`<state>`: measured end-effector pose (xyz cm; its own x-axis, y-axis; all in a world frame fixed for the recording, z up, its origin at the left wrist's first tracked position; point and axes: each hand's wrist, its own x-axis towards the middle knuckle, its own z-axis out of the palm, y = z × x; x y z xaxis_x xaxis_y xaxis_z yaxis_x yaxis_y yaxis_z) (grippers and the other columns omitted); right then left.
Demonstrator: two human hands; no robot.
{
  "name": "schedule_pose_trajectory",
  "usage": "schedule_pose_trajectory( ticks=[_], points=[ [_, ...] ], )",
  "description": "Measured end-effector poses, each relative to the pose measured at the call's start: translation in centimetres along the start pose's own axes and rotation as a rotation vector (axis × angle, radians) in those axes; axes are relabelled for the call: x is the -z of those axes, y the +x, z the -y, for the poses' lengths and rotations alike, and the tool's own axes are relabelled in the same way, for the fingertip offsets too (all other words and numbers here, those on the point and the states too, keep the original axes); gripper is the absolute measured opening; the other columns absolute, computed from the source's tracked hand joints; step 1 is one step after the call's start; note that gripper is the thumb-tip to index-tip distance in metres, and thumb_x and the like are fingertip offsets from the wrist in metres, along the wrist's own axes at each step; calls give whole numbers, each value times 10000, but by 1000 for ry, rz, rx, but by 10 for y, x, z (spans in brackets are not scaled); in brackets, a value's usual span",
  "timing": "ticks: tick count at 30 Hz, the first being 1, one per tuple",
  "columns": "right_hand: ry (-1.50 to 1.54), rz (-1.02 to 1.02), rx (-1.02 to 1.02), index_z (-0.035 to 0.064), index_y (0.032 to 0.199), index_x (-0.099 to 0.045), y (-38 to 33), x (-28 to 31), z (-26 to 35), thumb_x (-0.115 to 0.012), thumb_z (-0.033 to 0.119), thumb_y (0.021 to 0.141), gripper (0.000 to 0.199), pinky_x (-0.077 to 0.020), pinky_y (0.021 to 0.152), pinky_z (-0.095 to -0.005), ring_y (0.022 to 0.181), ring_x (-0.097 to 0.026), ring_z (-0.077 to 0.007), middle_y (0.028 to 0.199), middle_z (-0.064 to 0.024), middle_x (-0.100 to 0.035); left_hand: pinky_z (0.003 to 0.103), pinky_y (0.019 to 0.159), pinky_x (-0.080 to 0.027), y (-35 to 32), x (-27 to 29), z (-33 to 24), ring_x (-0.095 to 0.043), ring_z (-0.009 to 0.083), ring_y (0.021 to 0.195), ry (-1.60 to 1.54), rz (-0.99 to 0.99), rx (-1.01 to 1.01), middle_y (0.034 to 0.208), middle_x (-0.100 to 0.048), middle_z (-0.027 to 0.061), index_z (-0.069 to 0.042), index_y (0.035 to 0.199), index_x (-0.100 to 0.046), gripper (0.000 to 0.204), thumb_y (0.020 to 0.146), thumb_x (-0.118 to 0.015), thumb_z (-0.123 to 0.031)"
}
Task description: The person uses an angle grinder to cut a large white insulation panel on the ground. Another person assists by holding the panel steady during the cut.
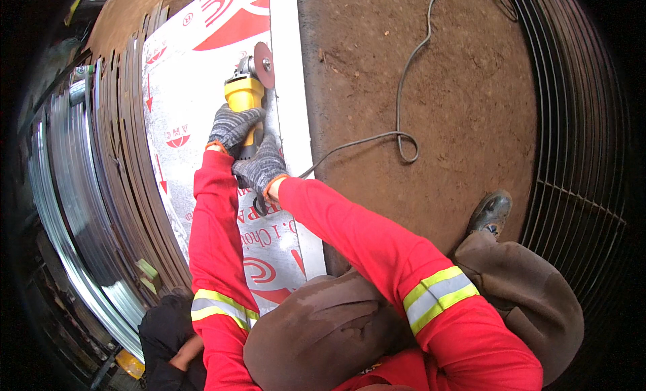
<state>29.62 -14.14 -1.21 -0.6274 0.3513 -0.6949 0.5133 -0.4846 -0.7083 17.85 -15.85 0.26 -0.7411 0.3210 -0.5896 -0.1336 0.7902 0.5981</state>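
- Workpiece position: the red-printed sheet (192, 98) lies flat in front of the person, to the left of the bare brown floor (464, 122).
- Tool position: the yellow angle grinder (243, 94) is over the sheet, with its reddish disc (264, 67) standing on edge at a dark lengthwise line (270, 28).
- Left hand (237, 127): gloved, fingers closed around the grinder body behind the yellow housing.
- Right hand (262, 166): gloved, wrapped over the rear of the grinder; its exact finger placement is partly hidden.
- Status: judged to be in progress, since both hands support the tool and the disc is at the line, partway along the visible length.
- Completed portion: cannot be determined. Whether the line is a cut, a seam or a mark is not clear.
- Remaining portion: the plain white strip (296, 115) lies directly beside the printed area, with no wide gap visible; the work is therefore judged unfinished.
- Disc condition: no sparks are visible; rotation and contact with the sheet cannot be confirmed.
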Motion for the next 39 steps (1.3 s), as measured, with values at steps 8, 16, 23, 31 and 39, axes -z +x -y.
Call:
schedule_pose_trajectory(
  ticks=[8, 16, 23, 31, 39],
  points=[
    [-85, 55, -49, -68, 1371, -328, -10, 6, 14, -840, 168, 604, 952, -464, 991, -372, 1150, -570, -344, 1236, -243, -544, 334, 604, -520, 0, 2, 5, -613, 188, 645, 34, -29, 11, 804, -650, 83, -8, 1015, -621, 404, 725, -777, -242],
    [-54, 38, -1, -69, 1374, -323, -6, 2, 6, -841, 181, 608, 957, -459, 996, -370, 1157, -564, -342, 1244, -241, -540, 342, 609, -526, -1, 3, 2, -620, 198, 651, 53, -13, 19, 810, -652, 89, 3, 1009, -620, 426, 715, -786, -257],
    [-75, 26, -23, -23, 1311, -361, -8, 2, 2, -869, 242, 593, 918, -429, 1031, -405, 1200, -523, -374, 1240, -245, -528, 341, 621, -526, -4, 1, 3, -613, 199, 659, 15, 1, 37, 821, -647, 88, -4, 1024, -621, 427, 719, -776, -260],
    [-95, 48, -30, -24, 1315, -344, -12, 1, 0, -871, 240, 593, 932, -440, 1017, -410, 1182, -537, -373, 1248, -242, -529, 337, 615, -533, -13, 1, -2, -628, 186, 652, 9, -14, 39, 800, -650, 84, 14, 988, -615, 404, 718, -797, -225],
    [-70, 51, -18, -22, 1307, -358, -15, -3, -5, -867, 241, 594, 914, -448, 1000, -409, 1162, -550, -367, 1235, -241, -538, 334, 613, -533, -8, 3, 13, -626, 184, 652, 4, -15, 28, 807, -649, 85, 18, 990, -610, 405, 717, -794, -218]
  ],
)
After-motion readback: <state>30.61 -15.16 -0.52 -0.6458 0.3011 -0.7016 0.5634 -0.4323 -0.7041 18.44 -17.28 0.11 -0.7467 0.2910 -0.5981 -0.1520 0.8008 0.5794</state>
